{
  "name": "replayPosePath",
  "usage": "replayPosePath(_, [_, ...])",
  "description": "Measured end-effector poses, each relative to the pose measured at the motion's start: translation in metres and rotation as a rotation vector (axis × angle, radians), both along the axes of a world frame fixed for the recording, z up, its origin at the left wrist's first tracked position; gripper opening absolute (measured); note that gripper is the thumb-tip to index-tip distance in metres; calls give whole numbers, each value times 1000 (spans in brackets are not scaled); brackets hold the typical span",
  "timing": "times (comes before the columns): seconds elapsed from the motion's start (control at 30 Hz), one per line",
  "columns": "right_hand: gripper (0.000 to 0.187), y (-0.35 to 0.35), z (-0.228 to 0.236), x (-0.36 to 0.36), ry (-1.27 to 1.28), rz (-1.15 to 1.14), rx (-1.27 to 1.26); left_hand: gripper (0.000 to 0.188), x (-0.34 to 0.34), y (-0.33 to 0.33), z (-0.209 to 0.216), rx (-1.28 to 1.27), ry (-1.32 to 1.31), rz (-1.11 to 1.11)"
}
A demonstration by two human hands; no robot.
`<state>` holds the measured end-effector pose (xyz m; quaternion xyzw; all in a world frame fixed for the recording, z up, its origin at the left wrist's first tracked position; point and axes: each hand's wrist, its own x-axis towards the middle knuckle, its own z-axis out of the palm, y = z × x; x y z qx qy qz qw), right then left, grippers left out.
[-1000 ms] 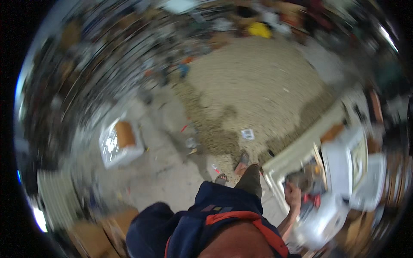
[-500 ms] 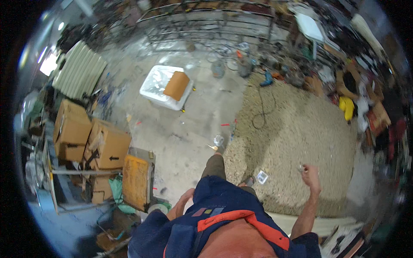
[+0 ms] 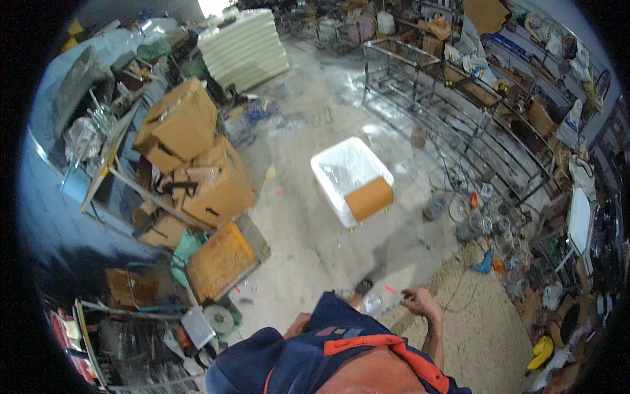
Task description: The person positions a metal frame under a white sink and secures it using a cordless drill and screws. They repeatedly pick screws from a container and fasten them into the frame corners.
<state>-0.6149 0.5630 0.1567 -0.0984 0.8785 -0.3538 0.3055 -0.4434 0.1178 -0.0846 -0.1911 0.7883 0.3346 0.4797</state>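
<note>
My right hand (image 3: 423, 306) is low in front of me at the right, its fingers closed together. Whatever is between the fingertips is too small to make out. Close by the fingers, a crumpled piece of clear plastic (image 3: 372, 302) lies on the floor. Only part of my left hand (image 3: 298, 326) shows beside my dark blue shirt (image 3: 308, 335), and its fingers are hidden. Ahead stands a white tub (image 3: 321, 180) with small yellow parts under its edge. A brown board (image 3: 369, 199) rests across its near right corner.
Cardboard boxes (image 3: 220, 187) and a worn orange-brown panel (image 3: 221, 262) stand at the left. Stacked pale panels (image 3: 246, 49) are at the back. A metal frame (image 3: 420, 98) reaches along the right, near a blue power tool (image 3: 484, 261) and loose cable. A speckled mat (image 3: 485, 308) covers the right floor.
My view has turned left, so the tub and boxes appear farther right. My right hand has come in from the far right toward my middle. My left hand is now more covered by the shirt.
</note>
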Motion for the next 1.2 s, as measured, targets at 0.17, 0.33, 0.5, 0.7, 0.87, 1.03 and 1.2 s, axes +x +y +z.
replayPosePath(0.17, [40, 13, 22, -100, -16, -225, -42, 25, -207, 3, 16, 233, 90, 805])
replayPosePath(0.33, [41, 69, 10, -199, 13, -352, 11, 28, -417, 3, 18, 69, 276, 620])
replayPosePath(0.5, [43, 139, -25, -314, -42, -326, 96, 25, -571, 100, 23, 290, 371, 665])
replayPosePath(0.7, [34, 226, -9, -516, 203, -277, 66, 22, -626, 201, 26, 415, 184, 917])
replayPosePath(0.87, [34, 291, 25, -642, 256, -507, 84, 23, -698, 218, 29, 254, 42, 718])
replayPosePath(1.03, [32, 311, 30, -731, 218, -567, 67, 24, -822, 225, 30, 171, 50, 627])
replayPosePath(1.2, [26, 322, -17, -816, 158, -694, 31, 26, -968, 247, 14, 148, -2, 483])
